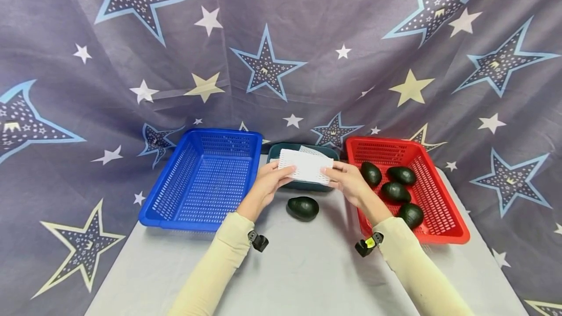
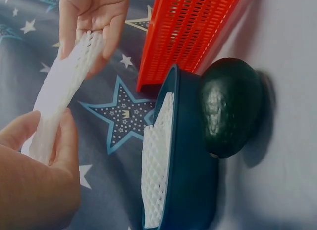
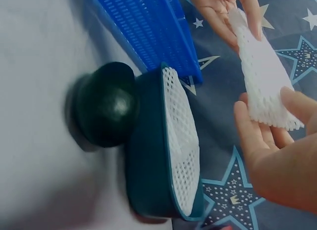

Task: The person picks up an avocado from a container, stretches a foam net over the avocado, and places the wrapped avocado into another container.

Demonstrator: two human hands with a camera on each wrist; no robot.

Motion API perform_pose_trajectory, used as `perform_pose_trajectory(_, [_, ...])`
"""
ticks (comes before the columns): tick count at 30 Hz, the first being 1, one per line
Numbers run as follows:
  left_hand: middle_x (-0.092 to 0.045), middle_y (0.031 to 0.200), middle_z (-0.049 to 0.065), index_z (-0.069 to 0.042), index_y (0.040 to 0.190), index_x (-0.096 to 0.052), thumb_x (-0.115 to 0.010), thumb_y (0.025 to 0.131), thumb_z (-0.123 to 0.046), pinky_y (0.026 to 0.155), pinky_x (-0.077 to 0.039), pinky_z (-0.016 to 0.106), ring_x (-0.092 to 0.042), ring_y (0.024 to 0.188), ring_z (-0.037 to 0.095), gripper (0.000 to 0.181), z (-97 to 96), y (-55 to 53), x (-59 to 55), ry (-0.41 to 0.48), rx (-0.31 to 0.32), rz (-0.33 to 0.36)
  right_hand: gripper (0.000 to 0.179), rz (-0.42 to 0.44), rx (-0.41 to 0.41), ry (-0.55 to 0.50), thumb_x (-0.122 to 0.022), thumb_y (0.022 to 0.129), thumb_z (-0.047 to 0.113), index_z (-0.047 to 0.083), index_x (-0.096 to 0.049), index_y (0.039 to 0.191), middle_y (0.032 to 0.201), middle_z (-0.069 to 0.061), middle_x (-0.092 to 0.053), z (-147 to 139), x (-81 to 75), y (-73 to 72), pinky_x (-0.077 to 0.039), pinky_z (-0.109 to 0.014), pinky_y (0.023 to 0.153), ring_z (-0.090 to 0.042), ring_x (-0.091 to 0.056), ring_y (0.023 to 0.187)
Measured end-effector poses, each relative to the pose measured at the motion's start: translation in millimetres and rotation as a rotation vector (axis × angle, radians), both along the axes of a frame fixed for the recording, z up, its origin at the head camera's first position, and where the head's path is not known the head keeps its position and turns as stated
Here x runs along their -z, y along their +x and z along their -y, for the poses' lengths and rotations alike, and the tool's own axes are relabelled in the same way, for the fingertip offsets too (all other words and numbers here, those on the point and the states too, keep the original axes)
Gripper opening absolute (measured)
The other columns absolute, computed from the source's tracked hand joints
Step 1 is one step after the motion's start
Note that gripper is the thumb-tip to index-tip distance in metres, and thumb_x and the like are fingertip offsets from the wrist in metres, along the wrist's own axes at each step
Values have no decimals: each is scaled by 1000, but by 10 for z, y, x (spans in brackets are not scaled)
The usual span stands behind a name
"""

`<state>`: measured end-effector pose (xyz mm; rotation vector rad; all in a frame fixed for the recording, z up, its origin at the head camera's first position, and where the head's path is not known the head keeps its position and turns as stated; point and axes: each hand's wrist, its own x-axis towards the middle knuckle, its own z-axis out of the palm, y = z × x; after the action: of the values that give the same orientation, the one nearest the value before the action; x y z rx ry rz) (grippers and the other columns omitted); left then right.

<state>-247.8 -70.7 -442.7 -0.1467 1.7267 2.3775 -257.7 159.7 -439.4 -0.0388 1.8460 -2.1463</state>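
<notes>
A white foam net sleeve (image 1: 306,166), flat and folded, is stretched level between both hands above a dark green bin. My left hand (image 1: 269,182) pinches its left end, thumb on top. At the other end, my right hand (image 1: 349,179) pinches it the same way. More white foam nets (image 3: 184,146) lie inside the green bin (image 2: 190,156), showing over its rim in both wrist views. One dark green avocado (image 1: 303,208) rests on the table just in front of the bin, below the hands and touched by neither.
To the left stands a blue plastic basket (image 1: 151,211) with nothing seen in it. A red basket (image 1: 456,233) on the right holds several avocados (image 1: 396,192); the right forearm passes over its near left edge. A star-patterned cloth (image 1: 281,23) hangs behind the pale table (image 1: 307,277).
</notes>
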Motion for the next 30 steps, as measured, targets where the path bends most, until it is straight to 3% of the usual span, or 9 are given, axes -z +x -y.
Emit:
perform_pose_trajectory(6, [-74, 100, 4, 7, 132, -61, -68, 93, 3, 80, -61, 22, -72, 83, 8, 40, -2, 4, 36, -4, -35, 4, 8, 0, 54, -38, -60, 98, -3, 1, -59, 106, 87, 5, -71, 38, 62, 30, -62, -27, 76, -7, -70, 79])
perform_pose_trajectory(13, [-74, 104, 6, 8, 132, -60, -67, 96, -2, 86, -61, 27, -71, 87, 9, 38, -5, 2, 57, 16, -41, -15, 7, -25, 61, -65, -61, 97, -4, 3, -61, 98, 87, 5, -69, 54, 58, 57, -62, -27, 76, -7, -67, 78])
perform_pose_trajectory(17, [-74, 93, 2, 6, 128, -60, -55, 105, -26, 83, -62, 29, -73, 83, 11, 39, -11, -21, 49, 131, -38, -24, 13, -13, 36, -148, -56, 100, -5, 6, -61, 94, 90, 3, -68, 69, 48, 67, -62, -28, 80, -7, -68, 82])
perform_pose_trajectory(21, [-75, 80, -1, -4, 109, -63, -36, 108, -41, 76, -61, 29, -73, 75, 10, 45, -38, -33, 53, 287, -51, -32, 17, 15, 8, -240, -50, 102, -6, 7, -60, 98, 93, 2, -69, 118, 33, 84, -61, -26, 83, -8, -69, 87])
perform_pose_trajectory(25, [-74, 77, -4, -8, 102, -64, -35, 111, -20, 75, -62, 29, -72, 72, 9, 32, -98, 5, 97, 268, -53, -65, 18, 22, -25, -276, -47, 103, -6, 7, -59, 103, 94, 3, -72, 201, 29, 110, -60, -24, 83, -7, -70, 88])
perform_pose_trajectory(28, [-72, 82, -6, 1, 113, -63, -43, 105, 1, 80, -62, 30, -70, 75, 7, 22, -168, 36, 137, 171, -33, -66, 18, 11, -59, -264, -44, 104, -6, 5, -57, 109, 94, 4, -73, 275, 28, 133, -60, -23, 83, -6, -70, 89])
perform_pose_trajectory(30, [-70, 87, -6, 7, 123, -59, -46, 101, 9, 85, -62, 33, -68, 79, 7, 26, -217, 39, 158, 125, -21, -45, 17, 2, -73, -244, -45, 104, -5, 1, -53, 117, 95, 5, -73, 325, 29, 150, -60, -23, 83, -5, -70, 89])
